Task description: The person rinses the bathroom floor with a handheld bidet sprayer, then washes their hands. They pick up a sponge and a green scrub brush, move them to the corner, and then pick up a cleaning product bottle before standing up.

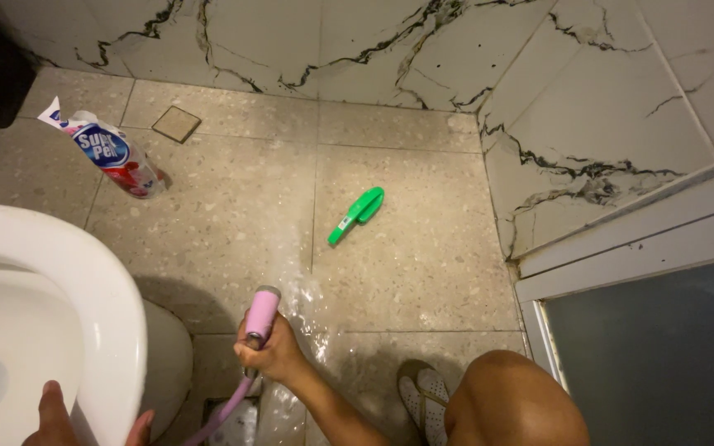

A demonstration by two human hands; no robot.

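My right hand (pixel 268 350) grips a pink hand-held sprayer (pixel 261 311) on a pink hose (pixel 218 415), its nozzle aimed at the floor. Water splashes over the beige speckled floor tiles (pixel 307 306) just beyond it. My left hand (pixel 59 417) rests on the rim of the white toilet bowl (pixel 84 281) at the lower left, thumb and fingers straddling the rim. A green scrub brush (pixel 358 214) lies on the floor farther out, apart from both hands. My knee (pixel 514 400) and a sandalled foot (pixel 423 395) show at the bottom.
A plastic detergent pouch (pixel 113 155) stands on the floor at the left. A small square drain cover (pixel 177 124) sits near the marble-patterned wall (pixel 423 45). A frosted door with a white frame (pixel 646 239) fills the right.
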